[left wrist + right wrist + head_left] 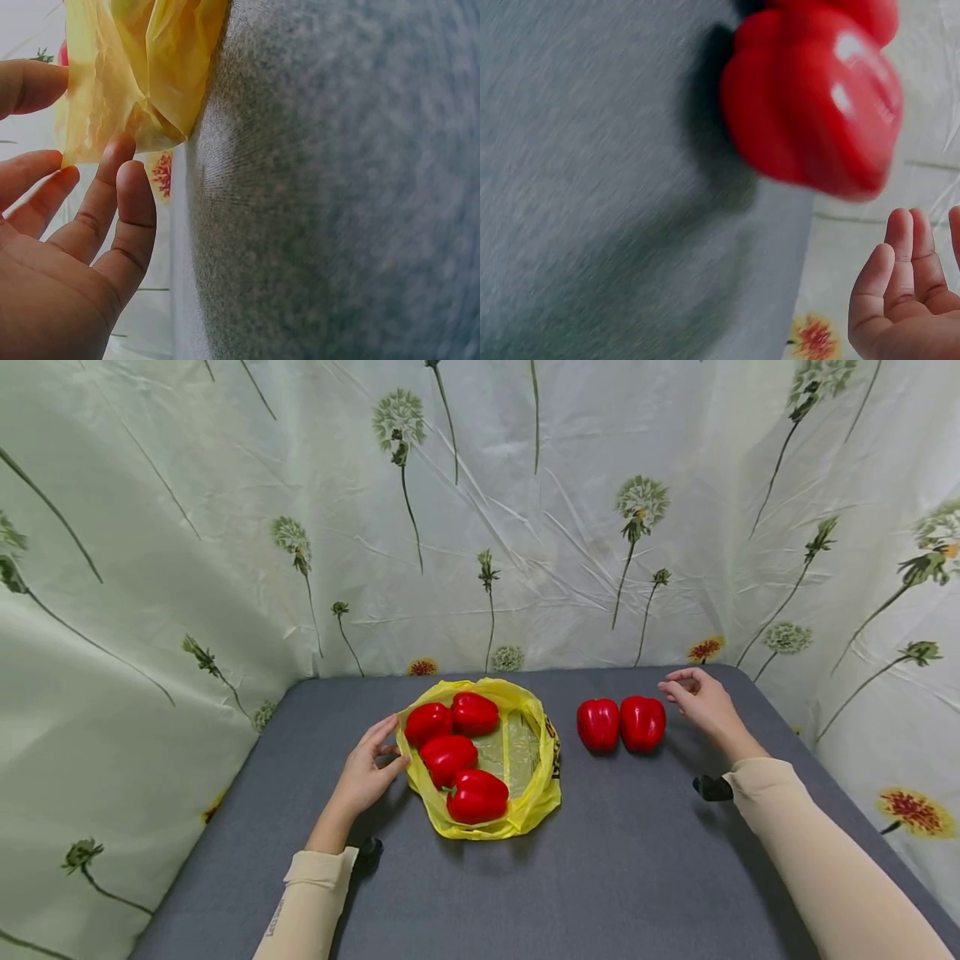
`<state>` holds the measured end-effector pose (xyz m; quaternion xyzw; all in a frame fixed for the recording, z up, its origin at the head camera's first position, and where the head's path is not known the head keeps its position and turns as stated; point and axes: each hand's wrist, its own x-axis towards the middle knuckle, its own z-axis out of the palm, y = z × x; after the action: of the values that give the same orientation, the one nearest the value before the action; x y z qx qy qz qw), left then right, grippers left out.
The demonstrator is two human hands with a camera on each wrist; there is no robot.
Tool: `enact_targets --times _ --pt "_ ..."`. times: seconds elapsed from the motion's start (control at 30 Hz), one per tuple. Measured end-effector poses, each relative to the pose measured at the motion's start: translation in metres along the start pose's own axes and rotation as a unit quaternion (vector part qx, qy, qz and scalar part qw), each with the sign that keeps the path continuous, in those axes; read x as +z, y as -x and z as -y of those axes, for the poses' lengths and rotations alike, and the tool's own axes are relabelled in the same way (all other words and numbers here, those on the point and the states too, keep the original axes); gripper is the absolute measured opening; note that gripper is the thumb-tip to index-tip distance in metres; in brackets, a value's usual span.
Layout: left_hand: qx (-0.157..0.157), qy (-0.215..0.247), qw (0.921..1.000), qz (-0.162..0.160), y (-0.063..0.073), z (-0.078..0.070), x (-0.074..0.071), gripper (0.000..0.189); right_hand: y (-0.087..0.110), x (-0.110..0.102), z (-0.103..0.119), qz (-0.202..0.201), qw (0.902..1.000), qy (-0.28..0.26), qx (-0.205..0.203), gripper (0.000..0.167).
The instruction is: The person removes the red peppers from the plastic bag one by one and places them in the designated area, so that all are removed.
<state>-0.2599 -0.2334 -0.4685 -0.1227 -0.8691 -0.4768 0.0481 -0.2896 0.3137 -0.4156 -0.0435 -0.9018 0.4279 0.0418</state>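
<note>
A yellow plastic bag (pixel 542 793) stands with its mouth wide and its rim folded down, and several red bell peppers (pixel 448 758) lie inside. My left hand (pixel 367 777) is at the bag's left side, fingertips at the rim. In the left wrist view its fingers (pixel 101 199) are loosely bent against the yellow plastic, with the thumb apart from them. Two more red bell peppers, a left one (pixel 597 725) and a right one (pixel 642 724), sit side by side right of the bag. Just beyond the right one hovers my right hand (pixel 699 700), holding nothing, its fingers slightly bent.
Everything sits on a dark grey table (pixel 600 868). A pale curtain (pixel 555 568) printed with dandelions hangs behind and along both sides. Black wrist devices show beneath the left sleeve (pixel 307 893) and the right sleeve (pixel 810 835).
</note>
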Motion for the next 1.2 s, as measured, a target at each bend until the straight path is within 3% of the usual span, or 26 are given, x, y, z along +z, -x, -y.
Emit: enact_targets --times 0.13,0.57,1.03,1.2 --pt "0.002 -0.006 1.0 0.0 0.001 0.0 0.0 0.076 0.001 0.004 0.014 0.002 0.9996 0.018 -0.021 0.058" --pt "0.019 -0.032 0.9993 -0.005 0.005 -0.005 0.001 0.078 0.011 0.024 0.061 0.091 0.9933 0.009 -0.071 0.053" --pt "0.024 -0.026 0.9993 -0.007 0.003 -0.004 0.004 0.08 0.039 0.051 0.118 0.182 0.9706 -0.018 -0.156 0.039" --pt "0.018 -0.031 0.9994 -0.001 0.003 -0.005 0.003 0.082 0.046 0.064 0.128 0.214 0.9617 -0.013 -0.171 0.037"
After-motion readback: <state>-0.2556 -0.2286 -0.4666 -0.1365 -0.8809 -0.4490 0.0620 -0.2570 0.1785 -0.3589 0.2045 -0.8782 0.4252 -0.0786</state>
